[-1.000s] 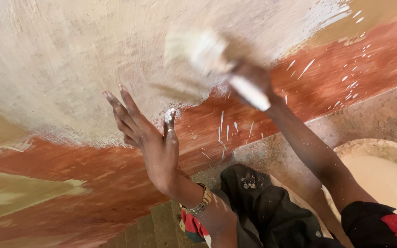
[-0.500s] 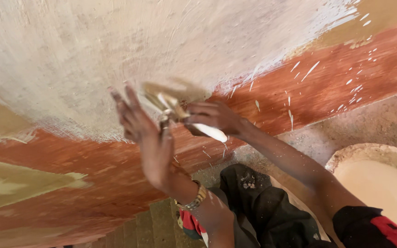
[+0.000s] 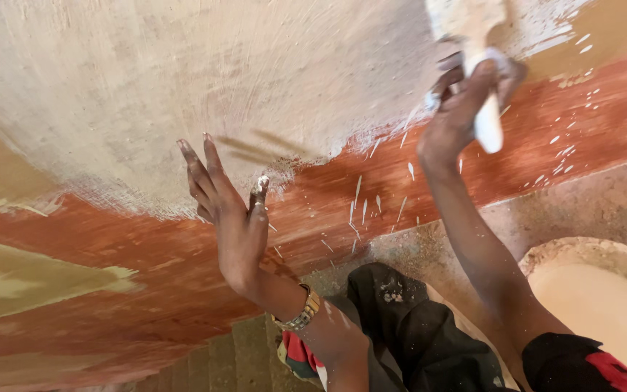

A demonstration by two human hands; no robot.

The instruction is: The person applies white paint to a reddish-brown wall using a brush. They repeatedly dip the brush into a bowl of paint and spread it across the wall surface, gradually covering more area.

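My right hand [image 3: 462, 109] grips the white handle of a wide paint brush [image 3: 473, 29], held up against the wall at the top right, bristles on the edge of the pale painted patch [image 3: 183, 87]. My left hand [image 3: 226, 210] is open with fingers spread, palm resting flat on the wall at the lower border of the pale paint, where it meets the red-brown band [image 3: 110, 290]. A metal watch [image 3: 300, 313] sits on my left wrist. White paint smears my left thumb.
White splashes dot the red-brown band [image 3: 371, 203] between my hands. A round basin of pale paint [image 3: 596, 254] stands on the grey floor [image 3: 604, 203] at the lower right. My dark trousers [image 3: 415, 327] fill the bottom centre. A yellowish stripe [image 3: 38, 283] crosses the wall at left.
My right hand has swung the brush from beside my left hand up and to the right, onto the upper edge of the pale patch. My left hand stays pressed on the wall.
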